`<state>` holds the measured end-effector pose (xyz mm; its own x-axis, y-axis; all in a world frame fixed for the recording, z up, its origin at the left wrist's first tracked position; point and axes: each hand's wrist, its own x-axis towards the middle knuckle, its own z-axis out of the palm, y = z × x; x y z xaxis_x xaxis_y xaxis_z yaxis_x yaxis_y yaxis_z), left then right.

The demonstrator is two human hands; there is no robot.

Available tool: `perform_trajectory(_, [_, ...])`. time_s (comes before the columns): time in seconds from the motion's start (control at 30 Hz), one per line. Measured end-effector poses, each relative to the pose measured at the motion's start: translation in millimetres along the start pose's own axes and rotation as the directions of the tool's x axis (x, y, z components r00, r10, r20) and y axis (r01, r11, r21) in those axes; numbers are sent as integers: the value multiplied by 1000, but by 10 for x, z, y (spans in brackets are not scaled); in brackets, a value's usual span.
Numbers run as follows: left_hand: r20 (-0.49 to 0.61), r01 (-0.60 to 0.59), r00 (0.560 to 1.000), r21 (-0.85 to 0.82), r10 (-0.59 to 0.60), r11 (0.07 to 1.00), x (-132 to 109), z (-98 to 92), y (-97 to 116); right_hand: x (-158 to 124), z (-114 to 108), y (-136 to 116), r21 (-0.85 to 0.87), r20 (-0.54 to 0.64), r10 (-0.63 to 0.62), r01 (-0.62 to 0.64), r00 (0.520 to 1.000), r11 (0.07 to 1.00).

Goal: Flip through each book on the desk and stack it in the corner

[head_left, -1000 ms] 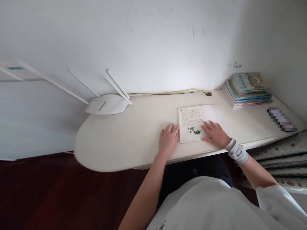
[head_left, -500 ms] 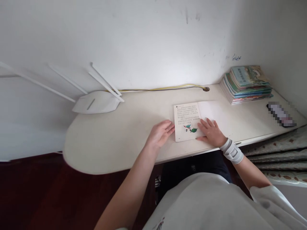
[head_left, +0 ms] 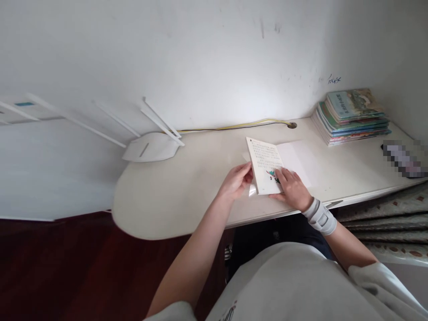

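Note:
A book [head_left: 267, 154] lies open on the white desk, its printed page carrying lines of text and a small coloured picture. The left part of the book is tilted up off the desk. My left hand [head_left: 238, 180] is closed on its left edge, fingers partly hidden behind the pages. Across the lower right of the printed page rests my right hand [head_left: 291, 189], with its fingers stretched out and covering part of the picture. A grey wrist wrap [head_left: 321, 217] is around my right wrist. Beneath the raised pages shows a clear, shiny cover flap [head_left: 252, 191].
A stack of books [head_left: 351, 118] stands at the back right, with a blurred-out phone [head_left: 401, 158] beside it. On the left is a white router [head_left: 152, 148] with antennas. Cables [head_left: 230, 127] run along the wall to a desk hole [head_left: 292, 125]. A curtain [head_left: 384, 223] hangs at the right.
My left hand has closed on the book's left edge, and that side has risen from the desk. My right hand still rests on the page. The view has shifted slightly left.

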<state>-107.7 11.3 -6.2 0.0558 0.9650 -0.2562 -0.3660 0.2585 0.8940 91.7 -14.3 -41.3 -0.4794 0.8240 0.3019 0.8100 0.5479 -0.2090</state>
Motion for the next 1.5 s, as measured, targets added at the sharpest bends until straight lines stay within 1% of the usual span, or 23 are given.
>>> perform_trajectory(0.1, [-15,-81,997,-7,80,997,5,92,8,14,-44,-25,155,-97,-29,44,995,987])
perform_trajectory(0.17, [-25,-124,992,27,125,992,4,137,20,12,-95,-16,252,-147,10,28,989,967])
perform_trajectory(0.27, [-66,-178,979,191,194,965,-8,103,37,-29,-175,49,372,-202,143,-59,969,926])
perform_trajectory(0.37, [-151,-215,938,455,313,864,-25,-79,40,-129,-195,181,477,-217,329,-194,919,857])
perform_trajectory(0.43, [-174,-176,909,664,380,726,-39,-243,36,-219,-174,294,529,-169,469,-322,867,785])
perform_trajectory(0.5, [-171,-76,897,849,407,523,-61,-391,39,-314,-162,405,558,-50,549,-433,834,708])
perform_trajectory(0.57, [-162,45,908,955,386,294,-103,-488,56,-408,-202,497,534,92,547,-505,832,678])
perform_trajectory(0.6, [-156,92,914,979,373,184,-132,-511,71,-454,-247,531,495,153,529,-528,835,690])
perform_trajectory(0.67, [-124,140,912,990,391,-13,-206,-499,103,-537,-376,581,387,227,507,-554,832,737])
perform_trajectory(0.7, [-88,141,899,986,430,-92,-245,-464,114,-569,-448,600,335,237,512,-564,826,755])
perform_trajectory(0.77, [28,90,849,976,528,-197,-300,-342,107,-599,-574,637,262,187,546,-577,816,773])
perform_trajectory(0.8, [100,33,823,974,559,-224,-308,-259,82,-592,-614,661,230,125,568,-581,813,781])
perform_trajectory(0.87, [246,-141,800,964,547,-227,-267,-64,-21,-537,-630,731,146,-49,590,-579,806,802])
perform_trajectory(0.9, [312,-237,803,949,508,-208,-219,39,-96,-494,-606,778,103,-137,582,-573,802,813])
perform_trajectory(0.93, [356,-312,814,934,458,-172,-156,137,-181,-448,-563,831,71,-207,562,-560,801,825])
perform_trajectory(1.0, [378,-375,848,923,372,-84,-9,305,-361,-365,-441,943,53,-275,498,-504,822,862])
perform_trajectory(1.03, [374,-381,861,923,346,-49,63,366,-444,-335,-373,994,64,-270,458,-458,847,887])
perform_trajectory(1.1, [355,-370,877,929,322,-16,177,436,-578,-306,-242,1065,102,-228,387,-373,894,922])
perform_trajectory(1.17, [342,-355,887,935,310,-15,236,445,-659,-309,-138,1089,124,-205,356,-337,912,933])
perform_trajectory(1.23, [325,-334,900,942,290,-19,244,423,-693,-324,-72,1079,140,-218,355,-331,909,933])
perform_trajectory(1.33, [312,-319,910,947,273,-19,213,396,-692,-345,-49,1053,204,-250,358,-313,900,928])
perform_trajectory(1.43, [301,-309,916,951,266,-10,192,413,-681,-368,-98,1032,346,-242,374,-280,896,895])
perform_trajectory(1.5, [289,-297,922,955,258,-8,194,434,-675,-387,-144,1009,479,-214,425,-285,879,830])
